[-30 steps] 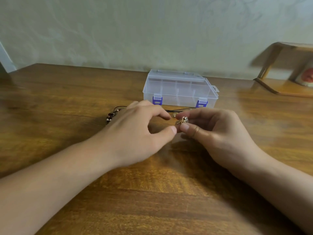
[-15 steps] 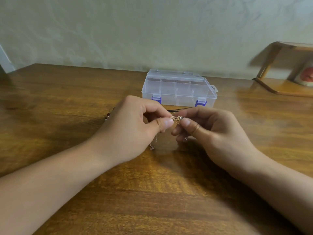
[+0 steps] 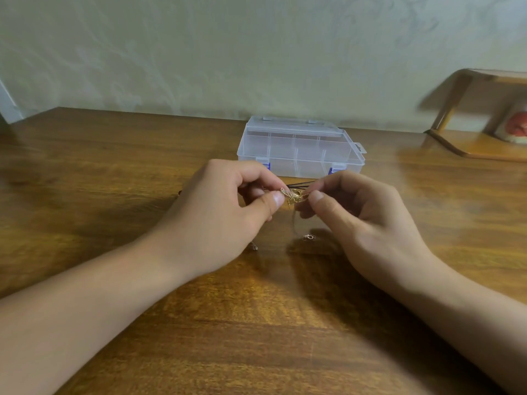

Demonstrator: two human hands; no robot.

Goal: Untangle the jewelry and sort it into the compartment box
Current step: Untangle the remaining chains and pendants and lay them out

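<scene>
A small tangle of gold chain jewelry (image 3: 293, 195) hangs just above the wooden table, held between both hands. My left hand (image 3: 225, 212) pinches its left end between thumb and forefinger. My right hand (image 3: 362, 220) pinches the right end the same way. Thin chain ends with a clasp (image 3: 308, 237) dangle down to the table below the hands. A black cord (image 3: 299, 184) lies on the table behind the fingers, mostly hidden. The clear plastic compartment box (image 3: 299, 146) with blue latches stands closed just beyond the hands.
The wooden table (image 3: 256, 323) stretches wide on all sides. A wooden stand (image 3: 479, 143) with a red-and-white object sits at the far right against the wall. The wall runs right behind the box.
Both hands have lifted the gold tangle off the table and drawn it slightly apart. Chain ends now hang down beneath the hands.
</scene>
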